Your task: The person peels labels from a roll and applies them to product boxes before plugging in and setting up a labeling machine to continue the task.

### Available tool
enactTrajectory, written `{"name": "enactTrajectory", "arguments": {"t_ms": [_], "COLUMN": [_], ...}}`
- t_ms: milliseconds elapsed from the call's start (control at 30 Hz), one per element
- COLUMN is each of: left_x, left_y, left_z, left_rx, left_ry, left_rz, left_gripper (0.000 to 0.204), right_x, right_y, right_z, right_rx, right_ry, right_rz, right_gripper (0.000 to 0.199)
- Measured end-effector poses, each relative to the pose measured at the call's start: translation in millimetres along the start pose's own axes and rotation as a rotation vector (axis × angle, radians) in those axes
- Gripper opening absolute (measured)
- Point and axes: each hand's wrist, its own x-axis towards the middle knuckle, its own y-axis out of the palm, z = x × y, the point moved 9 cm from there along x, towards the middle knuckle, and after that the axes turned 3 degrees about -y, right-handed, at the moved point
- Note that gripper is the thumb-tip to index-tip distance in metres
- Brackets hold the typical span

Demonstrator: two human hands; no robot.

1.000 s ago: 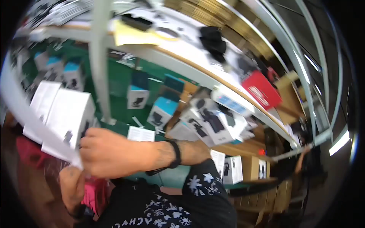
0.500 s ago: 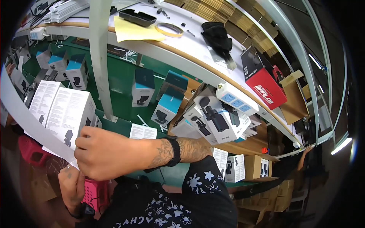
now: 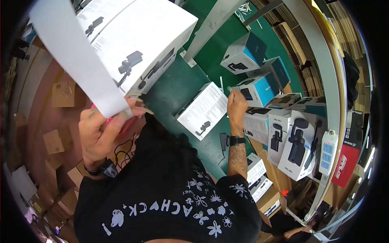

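My left hand (image 3: 99, 131) is closed around the lower end of a long white paper strip (image 3: 77, 56), which runs up past the large white boxes. Those printed boxes (image 3: 121, 38), with pictures of a microphone, stand just beyond that hand. My right hand (image 3: 237, 107) is closed, its fingertips by the corner of a single white box (image 3: 204, 113) on the green table. What sits in its pinch, if anything, is too small to make out. Right of this hand stand white boxes with blue-green sides (image 3: 259, 89).
The green table (image 3: 170, 95) has a metal post (image 3: 210, 34) on it. Microphone boxes (image 3: 298, 146) sit at the right by a white power strip (image 3: 327, 152). Cardboard cartons (image 3: 67, 95) lie on the floor at left. Another person's arm (image 3: 298, 231) shows at lower right.
The view has turned. My right hand has left the strip beside my left hand and moved right, to the single white box. My left hand still grips the strip.
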Motion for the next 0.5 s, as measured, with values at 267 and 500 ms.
{"name": "enactTrajectory", "arguments": {"t_ms": [267,500], "left_x": [2,6], "left_y": [0,4], "left_z": [10,16], "left_rx": [0.012,0.022], "left_ry": [-0.022,-0.048], "left_rz": [-0.026,0.006], "left_gripper": [0.024,0.029], "right_x": [-19,-37], "right_y": [41,52], "right_z": [-11,-24], "right_rx": [-0.160,-0.094], "right_ry": [0.010,0.039], "right_rz": [0.088,0.157], "right_gripper": [0.013,0.015]}}
